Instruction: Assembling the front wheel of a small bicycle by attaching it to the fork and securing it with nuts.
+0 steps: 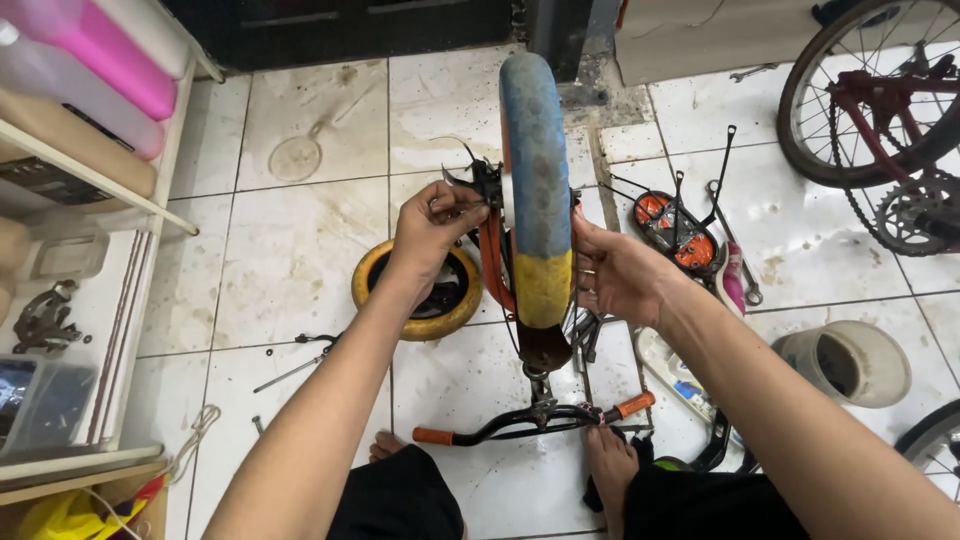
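Note:
A small bicycle stands upside down on the tiled floor, its blue and yellow front tyre (536, 180) pointing up and its black handlebar with orange grips (530, 425) resting near my feet. My left hand (432, 232) pinches a small part at the left end of the wheel axle, beside the orange fork (492, 262). My right hand (612, 270) presses against the right side of the wheel at the axle; what its fingers hold is hidden by the tyre.
A small yellow wheel (425, 300) lies left of the bike. Spanners and loose tools (296, 368) lie on the floor. An orange training-wheel set (678, 230), a grey bucket (846, 362), a red bicycle (880, 110) at right, and white shelves (90, 190) at left.

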